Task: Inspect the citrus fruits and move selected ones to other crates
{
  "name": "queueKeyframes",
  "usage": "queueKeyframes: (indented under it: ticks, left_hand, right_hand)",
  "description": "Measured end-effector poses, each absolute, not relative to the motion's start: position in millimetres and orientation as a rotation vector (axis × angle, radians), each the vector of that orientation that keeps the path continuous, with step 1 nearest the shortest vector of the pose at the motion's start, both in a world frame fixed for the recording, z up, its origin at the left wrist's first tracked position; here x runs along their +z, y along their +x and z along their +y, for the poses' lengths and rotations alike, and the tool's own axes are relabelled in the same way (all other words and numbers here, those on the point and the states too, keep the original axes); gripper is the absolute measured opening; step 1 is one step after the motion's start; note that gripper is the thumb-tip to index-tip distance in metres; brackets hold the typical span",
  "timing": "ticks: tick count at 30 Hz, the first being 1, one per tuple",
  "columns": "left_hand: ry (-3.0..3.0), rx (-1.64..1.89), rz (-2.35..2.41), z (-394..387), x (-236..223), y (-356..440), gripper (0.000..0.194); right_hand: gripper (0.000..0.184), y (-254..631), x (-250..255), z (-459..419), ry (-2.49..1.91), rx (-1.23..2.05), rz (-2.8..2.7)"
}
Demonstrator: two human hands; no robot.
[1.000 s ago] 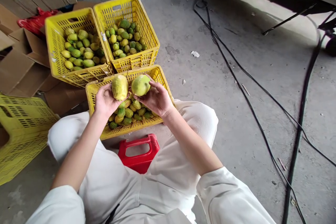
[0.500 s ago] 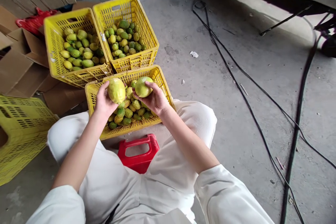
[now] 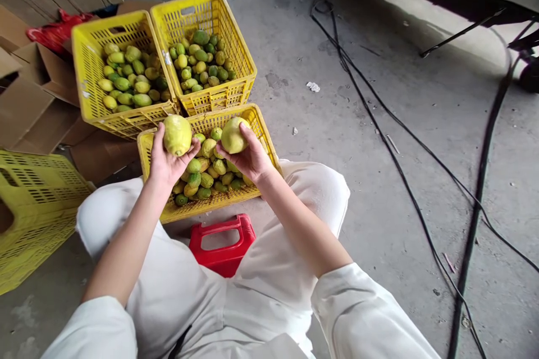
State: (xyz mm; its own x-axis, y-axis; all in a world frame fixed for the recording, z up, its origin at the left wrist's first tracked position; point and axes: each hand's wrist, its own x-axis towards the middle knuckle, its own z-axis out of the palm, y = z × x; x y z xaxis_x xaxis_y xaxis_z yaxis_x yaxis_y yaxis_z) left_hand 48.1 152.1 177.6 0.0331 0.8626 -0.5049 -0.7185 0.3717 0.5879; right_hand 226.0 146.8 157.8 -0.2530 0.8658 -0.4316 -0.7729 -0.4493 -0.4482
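Note:
My left hand is closed round a large yellow-green fruit, held above the near yellow crate. My right hand grips a second yellow-green fruit over the same crate. That crate sits between my knees and holds several smaller green and yellow fruits. The two held fruits are apart, a hand's width between them.
Two more yellow crates of fruit stand beyond: one at the left and one at the right. An empty yellow crate lies at my left. A red stool is under me. Cardboard boxes sit left; black cables cross the concrete floor.
Both hands have drawn apart: the left fruit moved left and slightly up, and the right fruit turned in my fingers and shifted a little right.

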Motion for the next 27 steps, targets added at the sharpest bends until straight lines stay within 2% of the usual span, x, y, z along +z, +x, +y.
queueKeyframes:
  ticks: [2, 6, 10, 16, 21, 24, 27]
  left_hand:
    - [0.202, 1.222, 0.972, 151.7, 176.6, 47.4, 0.023]
    - [0.228, 1.164, 0.932, 150.1, 178.1, 44.8, 0.035]
    - [0.244, 1.215, 0.924, 149.2, 180.9, 44.3, 0.032]
    - [0.329, 1.202, 0.888, 148.9, 176.6, 44.0, 0.027]
    - [0.538, 1.010, 1.015, 147.2, 159.3, 43.5, 0.030]
    - [0.454, 0.970, 1.056, 146.4, 157.7, 46.7, 0.020]
    - [0.317, 1.021, 1.062, 147.4, 164.7, 50.3, 0.023]
  right_hand:
    - [0.021, 226.8, 158.4, 146.6, -0.767, 1.876, -0.176]
    - [0.022, 233.1, 165.3, 147.9, -0.649, 1.916, -0.215]
    - [0.026, 235.2, 168.8, 148.2, -0.600, 1.912, -0.299]
    - [0.018, 232.7, 165.5, 144.5, -0.735, 1.861, -0.273]
    - [0.020, 229.0, 159.3, 144.4, -0.878, 1.915, -0.188]
    - [0.018, 226.4, 156.4, 145.1, -0.906, 1.937, -0.194]
    - [0.019, 226.2, 156.5, 146.3, -0.910, 1.949, -0.192]
